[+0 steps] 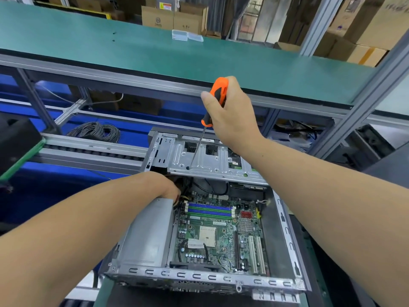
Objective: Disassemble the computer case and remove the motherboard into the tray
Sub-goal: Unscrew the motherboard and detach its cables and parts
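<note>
Below the green-matted shelf [155,52], the open sheet-metal computer case [285,231] lies flat, its green motherboard [221,235] face up inside beside a grey box-shaped power supply [148,235]. Right hand [230,111] wraps an orange-and-black screwdriver [212,107], whose thin shaft slants down-left onto the perforated drive cage [210,160]. Left hand [168,187] reaches behind the power supply; its fingers are hidden.
</note>
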